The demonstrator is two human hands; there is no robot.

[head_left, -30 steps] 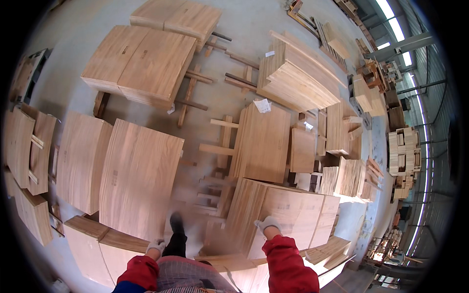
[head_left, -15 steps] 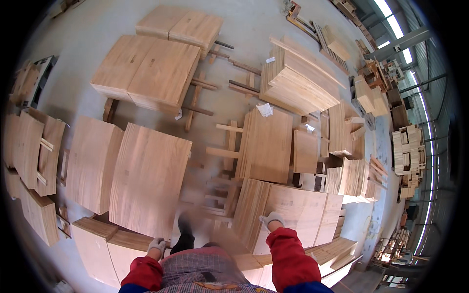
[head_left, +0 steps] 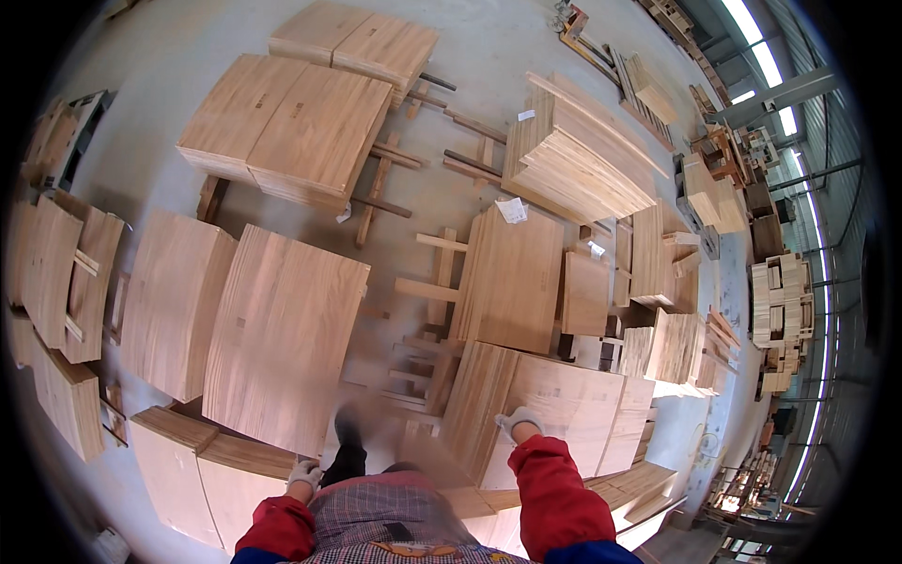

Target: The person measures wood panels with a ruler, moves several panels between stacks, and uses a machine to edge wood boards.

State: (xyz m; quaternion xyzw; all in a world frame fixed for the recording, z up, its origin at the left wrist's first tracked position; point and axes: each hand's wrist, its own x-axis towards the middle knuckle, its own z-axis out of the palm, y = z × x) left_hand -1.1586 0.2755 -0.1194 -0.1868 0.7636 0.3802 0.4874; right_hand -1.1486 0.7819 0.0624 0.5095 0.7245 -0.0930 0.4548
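Grey floor (head_left: 489, 56) spreads ahead of the gloved left hand (head_left: 305, 473) and the gloved right hand (head_left: 519, 423), crowded with piled wooden panels. Well ahead of the left hand, paired stacks (head_left: 287, 122) stand on wooden bearers (head_left: 381, 179); ahead of the right hand, a brown stack (head_left: 512, 282) carries a white paper (head_left: 512, 211). Far to the right of the right hand runs a ribbed wall (head_left: 850, 310), with bright light strips (head_left: 756, 42) farther ahead.

Just beside the left hand, its near right corner closest, is the left panel stack (head_left: 282, 329): pale brown, grain running lengthwise, thin layers showing down its left side, a small dark mark on top. That hand's fingers are bent, but whether they grasp the corner I cannot tell.

Under the right hand is the right panel stack (head_left: 568, 404), smooth and pinkish tan on top, many-layered along its left side. The hand rests at that edge; I cannot tell if its fingers close on a panel.
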